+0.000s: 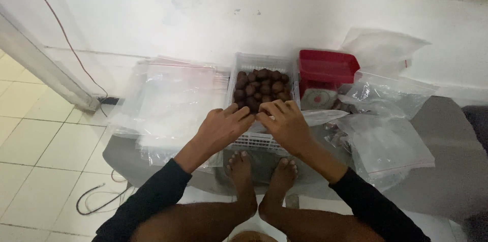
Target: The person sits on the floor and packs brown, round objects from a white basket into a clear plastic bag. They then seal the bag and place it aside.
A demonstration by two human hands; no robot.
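Meeting over the near half of a white slotted basket (244, 64), the left hand (219, 129) and right hand (287, 126) have their fingertips drawn together on what looks like the mouth of a clear plastic bag (317, 117) that trails off to the right. Both hands seem pinched on its thin film, though how firm the hold is cannot be told. The brown fruits (262, 88) sit heaped in the far half of the basket, just beyond the fingers.

To work the film well, I judge that each hand should keep a light pinch on opposite lips and pull apart evenly, low over the basket, so nothing spills.

Room is tight. The person's bare feet (262, 171) press against the basket's near wall. A stack of clear bags (173, 102) lies just to the left, a red scale (325, 69) stands just to the right, with more loose bags (389, 143) beside it. The white wall (284, 16) closes the far side. Open tiled floor (35, 135) lies well off to the left, where a dark cable (96, 199) curls.
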